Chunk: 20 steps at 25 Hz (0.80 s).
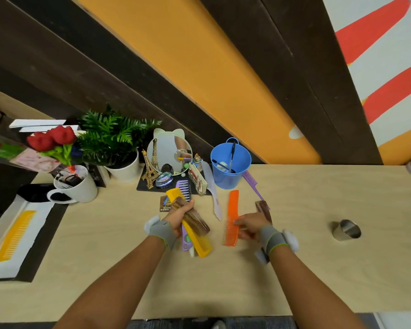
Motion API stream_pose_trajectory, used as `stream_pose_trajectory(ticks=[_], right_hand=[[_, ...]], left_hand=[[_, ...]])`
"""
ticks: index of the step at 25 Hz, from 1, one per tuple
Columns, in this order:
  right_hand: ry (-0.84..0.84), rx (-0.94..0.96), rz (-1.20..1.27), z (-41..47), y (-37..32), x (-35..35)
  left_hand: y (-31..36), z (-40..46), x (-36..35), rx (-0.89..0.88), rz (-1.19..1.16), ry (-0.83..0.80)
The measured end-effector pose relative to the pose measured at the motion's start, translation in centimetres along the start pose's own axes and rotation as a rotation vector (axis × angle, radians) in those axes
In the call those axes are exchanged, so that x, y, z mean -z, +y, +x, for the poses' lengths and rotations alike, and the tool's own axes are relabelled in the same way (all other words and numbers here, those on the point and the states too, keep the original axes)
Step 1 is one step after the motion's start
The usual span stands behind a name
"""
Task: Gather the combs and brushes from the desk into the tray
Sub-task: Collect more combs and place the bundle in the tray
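**Combs in both hands, one comb in the tray**

Look at the containers first. The white tray [37,211] sits at the far left of the table [318,269], on a dark mat. One yellow comb [16,236] lies flat inside it. The blue bucket [230,163] stands at the back, with a black pen and something white inside. The white mug [77,187] holds some dark bits that you cannot make out. A white pot [126,168] holds a green plant. A shiny metal cup [347,230] lies tipped on its side, well away to the right.

Your left hand [179,216] has its grip closed around a bunch of combs: a long yellow comb [195,236], a brown comb [192,220] on top of it, and a purple comb [185,205] underneath. Your right hand [250,225] has its fingers pinched on the orange comb [232,217], which is near the table top. You cannot tell if it is lifted. A small brown comb [263,210] lies just behind that hand. A thin purple tail comb [254,184] lies beside the bucket, and a pale see-through comb [214,193] lies between the bucket and your left hand.

The table is light wood, smooth and flat. At the back are a round mirror [169,154], a little gold tower and red flowers. The wall behind is orange and dark brown.
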State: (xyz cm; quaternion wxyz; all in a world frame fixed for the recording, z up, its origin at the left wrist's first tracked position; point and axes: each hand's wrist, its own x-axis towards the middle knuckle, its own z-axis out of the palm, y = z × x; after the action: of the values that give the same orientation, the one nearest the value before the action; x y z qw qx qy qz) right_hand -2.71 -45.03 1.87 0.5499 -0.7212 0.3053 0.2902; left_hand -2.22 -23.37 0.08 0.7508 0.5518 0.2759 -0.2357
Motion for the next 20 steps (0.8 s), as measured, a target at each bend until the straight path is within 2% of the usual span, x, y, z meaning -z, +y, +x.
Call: stream_pose_trajectory(ticks=[2,5,10,14,20], right_hand=[[-0.158,0.018,0.094,-0.6,0.3,0.4],[-0.296,0.085,0.096,-1.4,0.1,-0.4],[-0.358,0.165,0.044,-2.1,-0.6,-2.2],[-0.369,0.189,-0.030,-3.0,-1.2,-3.6],[-0.368,0.223,-0.025,-3.5,-1.4,-5.3]], left_hand=[[-0.3,0.6,0.4,-0.003,0.036,0.015],[-1.0,1.7,0.8,0.024,0.124,0.021],[-1.1,1.7,0.9,-0.016,0.149,0.000],[-2.1,3.8,1.9,-0.016,0.040,0.029],[0.2,-1.3,0.2,-0.030,0.035,0.008]])
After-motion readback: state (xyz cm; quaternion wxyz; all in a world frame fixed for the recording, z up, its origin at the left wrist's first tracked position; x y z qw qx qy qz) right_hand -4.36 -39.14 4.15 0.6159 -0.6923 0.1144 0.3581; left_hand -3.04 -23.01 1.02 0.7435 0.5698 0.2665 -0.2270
